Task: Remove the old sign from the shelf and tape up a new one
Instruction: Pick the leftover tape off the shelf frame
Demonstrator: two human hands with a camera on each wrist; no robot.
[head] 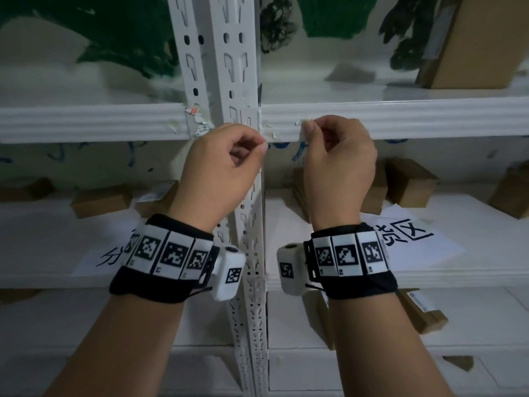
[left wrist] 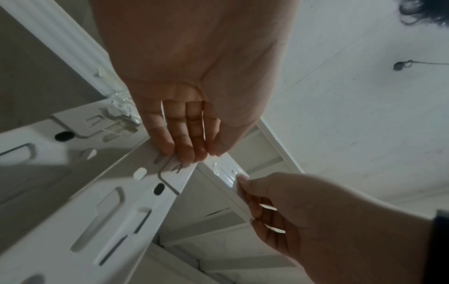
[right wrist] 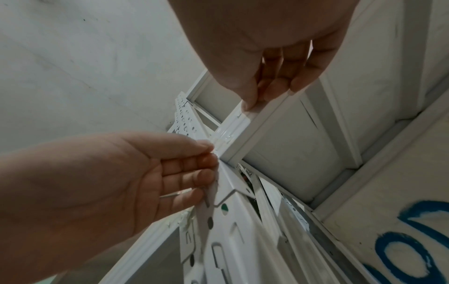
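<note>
I am looking at scraps of old tape and paper clinging to the front of the shelf beam, right of the post. They look thin, brittle and likely to tear, so I would lift them by a loose edge. My right hand is pinching one scrap against the beam. My left hand is curling beside the post, thumb meeting forefinger; I cannot tell whether it is gripping anything.

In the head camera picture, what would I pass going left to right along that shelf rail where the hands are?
Torn tape and paper scraps → left hand → white slotted upright → right hand, pinching a white scrap → cardboard box on the shelf above.
</note>
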